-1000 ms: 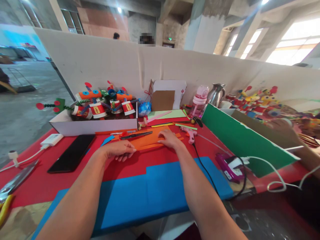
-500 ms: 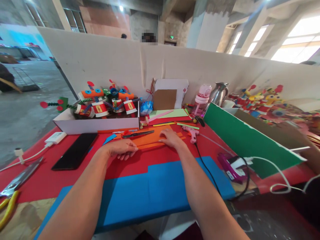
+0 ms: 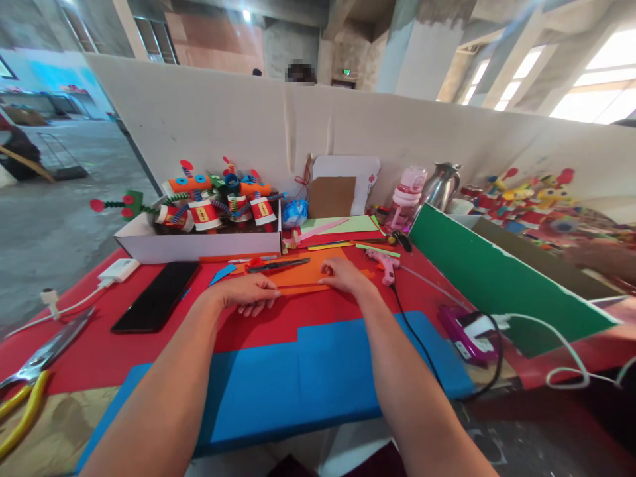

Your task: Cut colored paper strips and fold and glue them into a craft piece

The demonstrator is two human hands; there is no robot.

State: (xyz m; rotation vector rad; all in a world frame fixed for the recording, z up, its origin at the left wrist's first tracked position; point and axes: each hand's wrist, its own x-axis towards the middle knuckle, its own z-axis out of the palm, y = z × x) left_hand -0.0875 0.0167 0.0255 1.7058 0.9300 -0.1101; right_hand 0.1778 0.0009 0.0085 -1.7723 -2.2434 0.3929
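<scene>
A narrow orange paper strip (image 3: pixel 302 289) stretches between my two hands, low over the red table cover (image 3: pixel 278 324). My left hand (image 3: pixel 251 293) pinches its left end between thumb and fingers. At the other end, the curled fingers of my right hand (image 3: pixel 342 274) grip the strip. Just behind it lies orange paper (image 3: pixel 325 260), with small black-bladed scissors (image 3: pixel 283 264) on top. Right of my right hand rests a pink glue gun (image 3: pixel 385 265) with a black cord. Blue sheets (image 3: pixel 278 384) cover the table's front beneath my forearms.
At left are a black phone (image 3: pixel 156 298), a white charger (image 3: pixel 119 270) and large yellow-handled scissors (image 3: pixel 34 374). Paper-cup figures (image 3: pixel 206 215) fill a white box (image 3: pixel 199 248). On the right stand a green-sided box (image 3: pixel 487 265) and a purple power socket (image 3: pixel 460 334) with cables.
The whole view has shifted slightly, so things appear a little farther right. Both hands keep hold of the orange strip in nearly the same pose.
</scene>
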